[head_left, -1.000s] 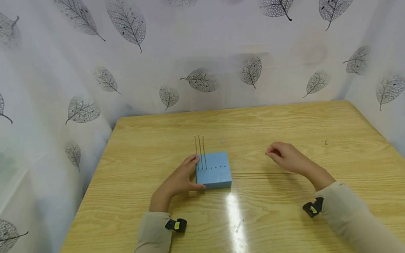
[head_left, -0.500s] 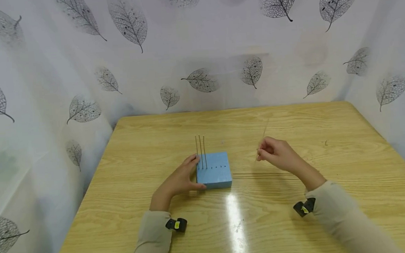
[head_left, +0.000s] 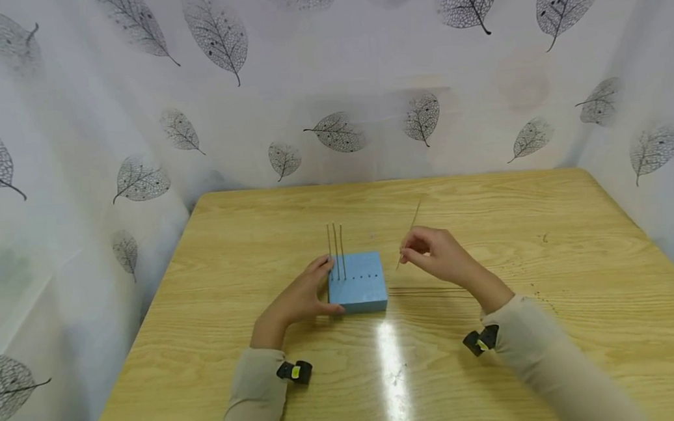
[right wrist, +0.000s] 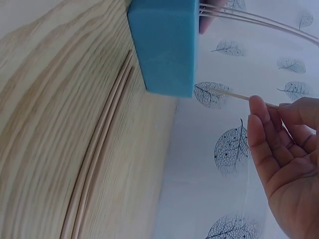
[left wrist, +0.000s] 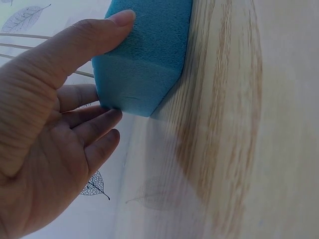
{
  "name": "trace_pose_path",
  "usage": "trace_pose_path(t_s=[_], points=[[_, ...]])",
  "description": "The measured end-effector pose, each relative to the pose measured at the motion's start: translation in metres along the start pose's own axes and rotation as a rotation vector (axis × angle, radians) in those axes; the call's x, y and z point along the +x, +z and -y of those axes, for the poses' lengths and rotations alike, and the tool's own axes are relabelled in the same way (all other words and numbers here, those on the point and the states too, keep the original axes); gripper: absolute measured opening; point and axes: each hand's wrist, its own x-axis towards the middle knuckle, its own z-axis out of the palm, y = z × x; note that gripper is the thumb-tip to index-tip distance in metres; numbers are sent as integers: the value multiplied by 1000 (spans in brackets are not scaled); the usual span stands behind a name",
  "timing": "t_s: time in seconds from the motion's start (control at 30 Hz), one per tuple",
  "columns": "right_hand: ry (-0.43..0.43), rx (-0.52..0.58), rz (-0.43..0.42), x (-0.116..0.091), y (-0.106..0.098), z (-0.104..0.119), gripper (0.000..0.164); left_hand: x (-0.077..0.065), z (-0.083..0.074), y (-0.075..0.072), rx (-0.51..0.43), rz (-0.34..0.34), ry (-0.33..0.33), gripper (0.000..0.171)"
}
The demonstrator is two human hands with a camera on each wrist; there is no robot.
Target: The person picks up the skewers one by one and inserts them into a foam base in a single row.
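Note:
A light-blue foam block [head_left: 357,294] lies on the table, with three thin wooden sticks [head_left: 336,249] upright near its left edge and a row of small holes to their right. My left hand [head_left: 299,296] grips the block's left side; in the left wrist view the thumb lies on the near face of the block [left wrist: 144,59], fingers around the end. Right of the block, my right hand [head_left: 440,255] pinches another thin stick [head_left: 416,213] between thumb and forefinger. That stick [right wrist: 227,93] leans, its lower tip pointing toward the block in the right wrist view.
Several loose sticks [head_left: 425,290] lie on the wooden table [head_left: 245,243] right of the block, partly under the right forearm. A white curtain [head_left: 361,59] printed with leaves hangs behind and at both sides.
My right hand has moved left toward the block with the pinched stick, which now shows slanting upright. My left hand and the block have stayed in place.

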Motion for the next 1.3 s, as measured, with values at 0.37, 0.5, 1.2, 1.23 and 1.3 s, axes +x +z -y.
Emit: trace_pose_path(t_s=[0.37,0.5,1.2,1.23,1.3], points=[[-20,17,15,13,14,10,4,0,0,0,3,2,-3,99],[-36,32,17,17,19,12,3,1,0,0,8,3,-3,99],[-122,72,35,34,45,19,4,2,1,1,19,-21,6,99],[-127,76,31,35,46,19,3,2,0,1,18,-21,2,98],[-138,83,25,36,48,18,3,1,0,1,13,-19,-5,98]])
